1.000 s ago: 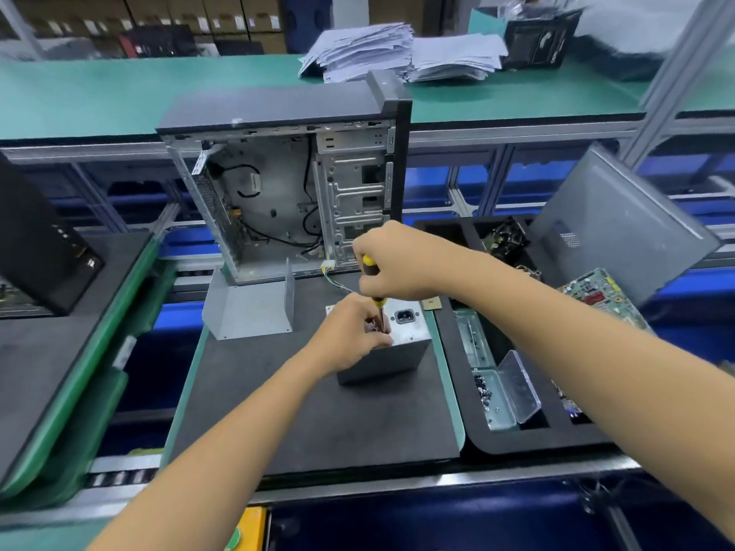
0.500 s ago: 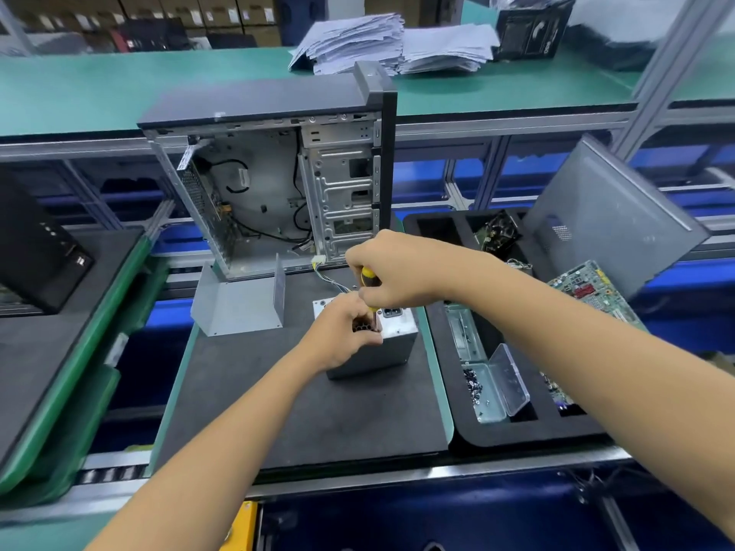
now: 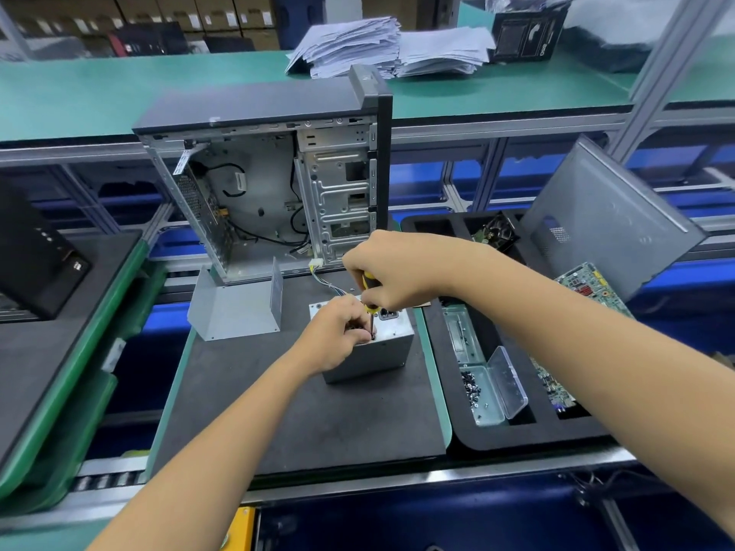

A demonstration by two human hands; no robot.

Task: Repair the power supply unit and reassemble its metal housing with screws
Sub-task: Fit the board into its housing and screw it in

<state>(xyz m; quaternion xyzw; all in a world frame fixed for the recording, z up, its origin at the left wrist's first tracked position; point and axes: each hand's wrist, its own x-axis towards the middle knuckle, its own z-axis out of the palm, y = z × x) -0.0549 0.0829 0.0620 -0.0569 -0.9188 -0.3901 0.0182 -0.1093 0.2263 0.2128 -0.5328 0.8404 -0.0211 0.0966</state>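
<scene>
Bent metal cover (image 3: pixel 234 312) sitting left on the dark mat (image 3: pixel 302 423), bare mat showing toward the near edge. Versus half a second ago, only the view is shifting; hands unmoved. Left hand (image 3: pixel 338 336) curling around the screwdriver (image 3: pixel 370 300) tip atop the power supply unit (image 3: pixel 378 353) mid-mat. Right hand (image 3: pixel 391 272) gripping the handle, arm reaching in from the right. Parts tray (image 3: pixel 517 431) touching the mat's right edge.

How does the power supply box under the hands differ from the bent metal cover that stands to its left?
The power supply is a closed box with a socket on top; the cover is an open, bent sheet with nothing inside. The left hand grips the power supply while the right hand holds a screwdriver down onto it; the cover stands free, untouched. The cover looks wider. Both are bare grey metal on the dark mat.
</scene>
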